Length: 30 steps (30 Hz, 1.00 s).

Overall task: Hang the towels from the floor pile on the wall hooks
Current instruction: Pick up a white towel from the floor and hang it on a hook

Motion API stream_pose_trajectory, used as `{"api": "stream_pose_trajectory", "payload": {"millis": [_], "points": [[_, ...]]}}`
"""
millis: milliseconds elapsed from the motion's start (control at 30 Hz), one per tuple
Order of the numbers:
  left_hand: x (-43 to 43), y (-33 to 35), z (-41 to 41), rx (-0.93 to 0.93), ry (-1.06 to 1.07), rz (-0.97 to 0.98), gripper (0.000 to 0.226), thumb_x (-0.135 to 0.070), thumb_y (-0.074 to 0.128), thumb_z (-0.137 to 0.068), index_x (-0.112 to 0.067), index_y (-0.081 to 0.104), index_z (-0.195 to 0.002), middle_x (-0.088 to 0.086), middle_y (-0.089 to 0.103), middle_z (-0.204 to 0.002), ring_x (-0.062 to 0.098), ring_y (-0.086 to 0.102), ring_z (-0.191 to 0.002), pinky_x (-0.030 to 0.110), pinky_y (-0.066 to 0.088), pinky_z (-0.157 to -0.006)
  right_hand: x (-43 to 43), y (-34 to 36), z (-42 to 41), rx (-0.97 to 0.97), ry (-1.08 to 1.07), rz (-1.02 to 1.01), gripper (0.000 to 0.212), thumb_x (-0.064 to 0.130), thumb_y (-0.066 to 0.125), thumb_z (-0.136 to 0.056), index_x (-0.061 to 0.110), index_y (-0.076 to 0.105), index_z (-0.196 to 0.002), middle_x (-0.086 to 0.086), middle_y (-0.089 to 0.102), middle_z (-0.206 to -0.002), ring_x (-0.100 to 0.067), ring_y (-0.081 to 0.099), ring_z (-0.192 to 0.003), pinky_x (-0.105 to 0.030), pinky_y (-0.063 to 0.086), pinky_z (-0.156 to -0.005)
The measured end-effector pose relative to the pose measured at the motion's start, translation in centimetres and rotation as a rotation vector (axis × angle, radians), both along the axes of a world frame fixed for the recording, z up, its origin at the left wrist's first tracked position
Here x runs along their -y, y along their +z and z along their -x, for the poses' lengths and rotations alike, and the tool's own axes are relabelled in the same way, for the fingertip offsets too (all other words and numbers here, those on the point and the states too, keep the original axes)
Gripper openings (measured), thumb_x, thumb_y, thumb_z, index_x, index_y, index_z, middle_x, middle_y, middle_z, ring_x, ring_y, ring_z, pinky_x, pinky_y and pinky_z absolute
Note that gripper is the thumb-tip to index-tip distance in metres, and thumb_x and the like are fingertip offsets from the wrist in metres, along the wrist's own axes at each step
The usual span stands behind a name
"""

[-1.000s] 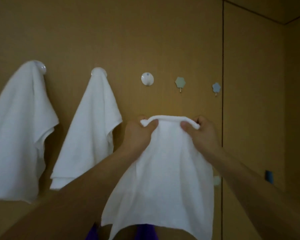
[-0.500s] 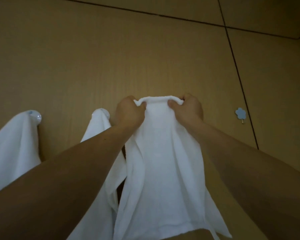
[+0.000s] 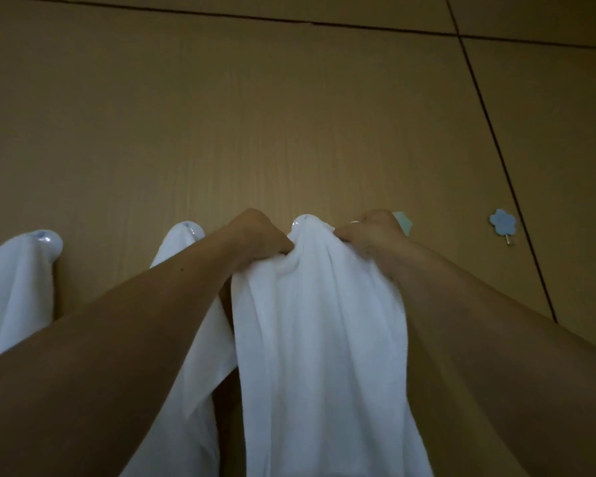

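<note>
A white towel point(image 3: 320, 339) hangs down the tan wall, its top edge draped over the third round hook point(image 3: 301, 222). My left hand point(image 3: 255, 235) grips the towel's top on the left of that hook. My right hand point(image 3: 372, 239) grips it on the right. Two more white towels hang at the left, one point(image 3: 11, 294) on the far-left round hook point(image 3: 47, 237), the other point(image 3: 200, 342) on the second hook point(image 3: 190, 227), partly behind my left forearm.
A pale green hook point(image 3: 402, 222) peeks out behind my right hand. A blue flower-shaped hook point(image 3: 502, 226) sits bare further right, beside a dark vertical seam point(image 3: 516, 201) in the wall panels. The floor pile is out of view.
My hands raised the towel from below the hooks and set its top edge over the third hook. The camera tilted up and closer to the wall.
</note>
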<state>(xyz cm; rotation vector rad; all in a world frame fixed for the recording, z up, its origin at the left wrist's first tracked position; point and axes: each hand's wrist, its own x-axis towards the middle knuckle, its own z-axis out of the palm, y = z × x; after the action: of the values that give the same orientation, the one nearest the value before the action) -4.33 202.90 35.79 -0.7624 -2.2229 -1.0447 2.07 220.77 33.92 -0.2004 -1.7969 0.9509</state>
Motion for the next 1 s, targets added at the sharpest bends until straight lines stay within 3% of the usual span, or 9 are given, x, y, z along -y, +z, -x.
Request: {"api": "stream_pose_trajectory", "payload": {"millis": [100, 200, 300, 433, 533, 633, 733, 833, 1000], "points": [[-0.2, -0.1, -0.8, -0.171, 0.187, 0.167, 0.034, -0.043, 0.073, -0.065, -0.012, 0.062, -0.075, -0.001, 0.062, -0.069, 0.013, 0.056, -0.059, 0.025, 0.034, -0.048, 0.6, 0.2, -0.7, 0.104, -0.237, -0.140, 0.041, 0.045, 0.071, -0.059, 0.017, 0.062, -0.088, -0.001, 0.063, -0.091, -0.022, 0.062, -0.083, -0.027, 0.042, -0.063], [-1.0, -0.7, -0.9, -0.672, 0.545, 0.279, 0.063, -0.050, 0.070, -0.061, -0.019, 0.048, -0.111, 0.001, 0.055, -0.102, 0.023, 0.054, -0.091, 0.030, 0.033, -0.069, 0.9, -0.2, -0.9, -0.092, -0.618, -0.514, 0.051, 0.043, 0.072, -0.070, 0.025, 0.057, -0.115, -0.003, 0.048, -0.121, -0.026, 0.042, -0.113, -0.038, 0.033, -0.090], [-2.1, -1.2, -1.1, -0.911, 0.433, 0.362, 0.046, -0.031, 0.062, -0.078, -0.017, 0.049, -0.120, 0.009, 0.051, -0.116, 0.027, 0.046, -0.103, 0.034, 0.031, -0.079, 1.3, -1.3, -0.4, -0.202, -0.454, -0.819, 0.024, 0.018, 0.058, -0.088, 0.022, 0.066, -0.111, -0.004, 0.056, -0.108, -0.025, 0.048, -0.105, -0.034, 0.038, -0.086], [-2.6, -2.5, -0.9, -0.580, 0.006, 0.100, 0.013, -0.012, 0.049, -0.090, -0.008, 0.061, -0.093, 0.008, 0.061, -0.093, 0.018, 0.052, -0.082, 0.024, 0.030, -0.065, 1.1, -2.7, 0.5, -0.132, -0.126, -0.673, 0.031, 0.012, 0.044, -0.091, 0.014, 0.071, -0.108, -0.008, 0.064, -0.099, -0.024, 0.056, -0.095, -0.034, 0.043, -0.078], [-2.5, -3.3, -1.3, -0.433, -0.055, -0.088, 0.022, -0.020, 0.051, -0.088, -0.004, 0.066, -0.083, 0.007, 0.066, -0.082, 0.019, 0.055, -0.072, 0.029, 0.037, -0.058, 1.4, -3.5, 0.7, -0.109, -0.043, -0.585, 0.035, 0.027, 0.048, -0.092, 0.014, 0.063, -0.122, -0.006, 0.053, -0.118, -0.020, 0.050, -0.108, -0.033, 0.041, -0.093], [-2.5, -4.1, -2.1, -0.431, -0.030, -0.041, 0.024, -0.021, 0.058, -0.082, -0.011, 0.053, -0.061, 0.000, 0.051, -0.061, 0.015, 0.047, -0.060, 0.020, 0.033, -0.048, 1.8, -4.0, 0.9, -0.035, -0.052, -0.587, 0.041, 0.029, 0.057, -0.086, 0.014, 0.057, -0.124, -0.006, 0.052, -0.120, -0.023, 0.050, -0.111, -0.035, 0.043, -0.093], [-2.4, -4.5, -2.7, -0.277, -0.098, -0.083, 0.015, -0.022, 0.062, -0.081, -0.016, 0.052, -0.071, -0.005, 0.050, -0.067, 0.005, 0.046, -0.057, 0.016, 0.031, -0.044, 2.4, -3.8, 0.3, 0.007, 0.077, -0.478, 0.032, 0.020, 0.061, -0.080, 0.012, 0.059, -0.110, -0.003, 0.063, -0.102, -0.022, 0.060, -0.094, -0.035, 0.050, -0.076], [-2.3, -5.4, -3.4, 0.015, -0.264, -0.236, 0.011, -0.023, 0.059, -0.081, -0.016, 0.053, -0.074, -0.004, 0.053, -0.069, 0.006, 0.050, -0.058, 0.017, 0.036, -0.041, 2.6, -3.8, -0.8, 0.077, 0.278, -0.329, 0.040, 0.031, 0.061, -0.066, 0.018, 0.056, -0.103, 0.004, 0.063, -0.094, -0.014, 0.061, -0.084, -0.028, 0.045, -0.063], [-2.2, -8.2, -4.3, 0.233, -0.365, -0.379, 0.019, -0.020, 0.058, -0.075, -0.013, 0.063, -0.092, -0.002, 0.065, -0.073, 0.012, 0.062, -0.061, 0.017, 0.042, -0.042, 1.6, -5.8, -1.5, 0.192, 0.522, -0.180, 0.049, 0.016, 0.064, -0.064, 0.032, 0.052, -0.109, 0.004, 0.064, -0.104, -0.016, 0.063, -0.093, -0.036, 0.053, -0.076]]}}
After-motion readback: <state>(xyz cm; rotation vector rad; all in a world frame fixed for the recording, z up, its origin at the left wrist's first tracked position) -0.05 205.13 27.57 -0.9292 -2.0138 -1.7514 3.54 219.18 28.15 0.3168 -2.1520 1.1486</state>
